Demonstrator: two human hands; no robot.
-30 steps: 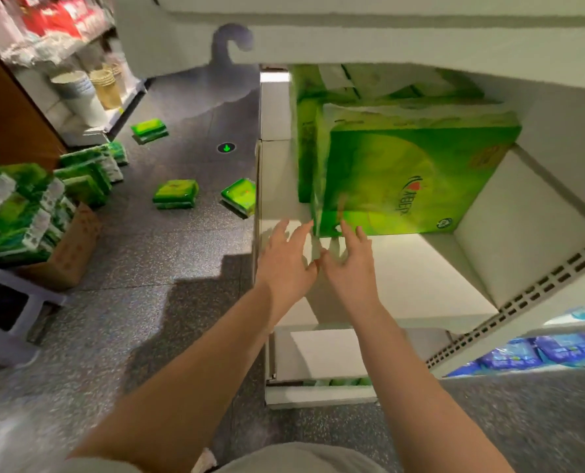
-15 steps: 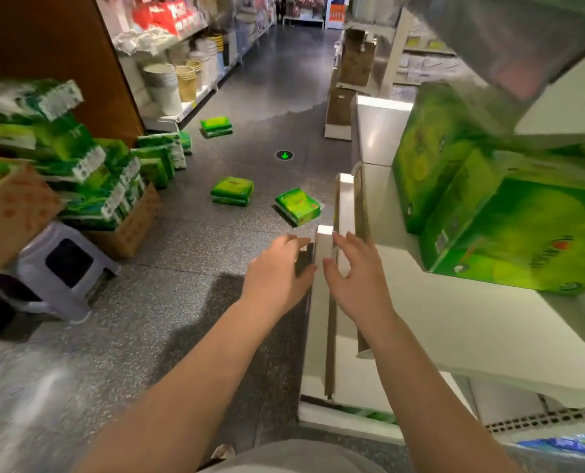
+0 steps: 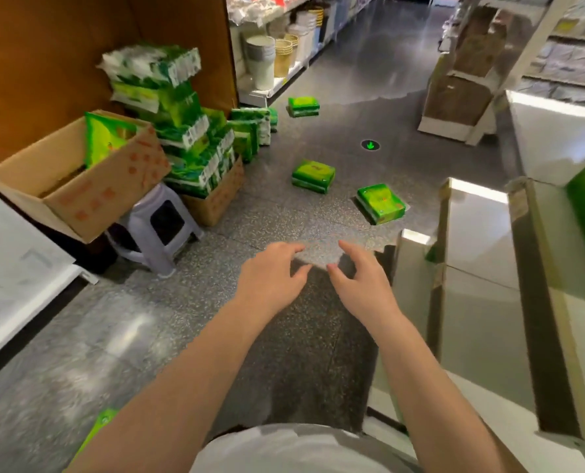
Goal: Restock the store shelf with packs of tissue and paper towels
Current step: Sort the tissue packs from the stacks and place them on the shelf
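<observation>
I see the white shelf (image 3: pixel 482 254) along the right edge, a stack of packs (image 3: pixel 188 145) on boxes upper left, three loose packs (image 3: pixel 313 175) on the floor mid-frame. My left hand (image 3: pixel 272 279) and right hand (image 3: pixel 362 283) hover at centre, fingers loosely spread, holding nothing

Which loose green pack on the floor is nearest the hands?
The tilted green pack nearest the shelf end, just ahead of the right hand. The other two loose packs lie farther up the aisle.
</observation>
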